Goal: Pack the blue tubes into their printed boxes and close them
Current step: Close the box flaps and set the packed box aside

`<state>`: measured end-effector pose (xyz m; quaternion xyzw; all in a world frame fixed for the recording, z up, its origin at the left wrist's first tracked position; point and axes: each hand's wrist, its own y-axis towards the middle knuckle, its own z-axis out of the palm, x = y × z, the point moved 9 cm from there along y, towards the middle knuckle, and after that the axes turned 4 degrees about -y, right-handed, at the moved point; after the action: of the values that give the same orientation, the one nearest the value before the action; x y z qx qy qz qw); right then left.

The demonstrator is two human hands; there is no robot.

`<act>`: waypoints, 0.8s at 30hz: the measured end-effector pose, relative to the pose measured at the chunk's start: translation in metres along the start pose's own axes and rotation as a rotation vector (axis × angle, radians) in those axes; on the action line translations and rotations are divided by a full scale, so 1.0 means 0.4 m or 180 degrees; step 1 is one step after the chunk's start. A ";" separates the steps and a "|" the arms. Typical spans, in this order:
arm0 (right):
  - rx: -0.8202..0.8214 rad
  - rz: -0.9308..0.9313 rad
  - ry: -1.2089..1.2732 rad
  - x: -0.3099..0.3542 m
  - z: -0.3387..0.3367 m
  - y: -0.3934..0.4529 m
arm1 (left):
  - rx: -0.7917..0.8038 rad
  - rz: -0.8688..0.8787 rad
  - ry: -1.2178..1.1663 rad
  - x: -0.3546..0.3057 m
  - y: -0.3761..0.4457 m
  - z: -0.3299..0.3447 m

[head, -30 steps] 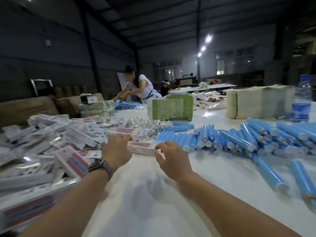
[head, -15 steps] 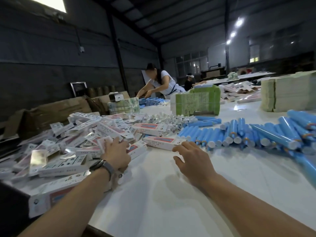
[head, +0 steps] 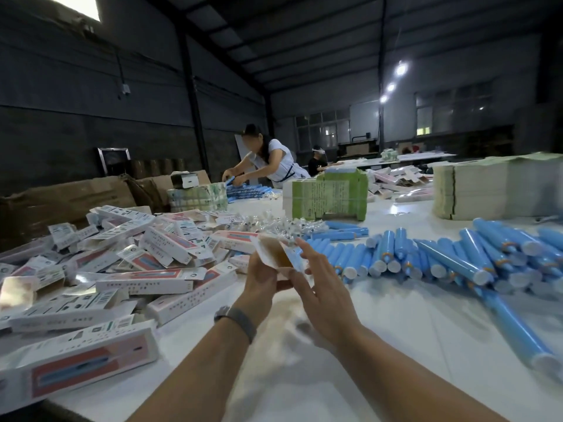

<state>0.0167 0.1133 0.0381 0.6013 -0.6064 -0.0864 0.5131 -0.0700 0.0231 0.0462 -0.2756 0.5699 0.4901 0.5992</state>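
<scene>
Printed box [head: 275, 254] is held up off the white table [head: 380, 336] between both hands, its open end turned toward the camera so the brown inside shows; its long axis appears to run away from the person, though motion blur obscures the far end. Left hand [head: 262, 277] grips the box from below and on the left side, fingers curled round it. Right hand [head: 323, 295] steadies the right side, with its fingertips [head: 300, 243] extended and touching the upper right edge near the flap. No tube is in either hand. Blue tubes [head: 426, 257] lie in a loose heap on the table to the right of the hands, most with their white caps toward the person and their long axes running roughly away. The nearest tubes are just beyond the right hand, so in my judgement that hand is the better placed to fetch one while the left keeps the box mouth open. Boxes already dealt with [head: 106, 269] lie piled on the left.
</scene>
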 end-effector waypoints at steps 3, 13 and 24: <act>-0.0079 0.0167 0.0113 -0.021 -0.017 0.006 | 0.0180 0.0167 0.0078 0.029 -0.003 0.037; 0.0613 0.0135 0.0247 -0.027 -0.036 0.033 | 0.0936 0.0887 0.0125 0.035 -0.008 0.061; 0.0754 0.1574 -0.2489 -0.253 -0.105 0.007 | 0.0098 0.0693 -0.0123 0.011 0.007 -0.018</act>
<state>0.0200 0.2182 0.0068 0.4157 -0.8846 -0.1118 0.1795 -0.0759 0.0189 0.0413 -0.1933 0.5923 0.5487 0.5575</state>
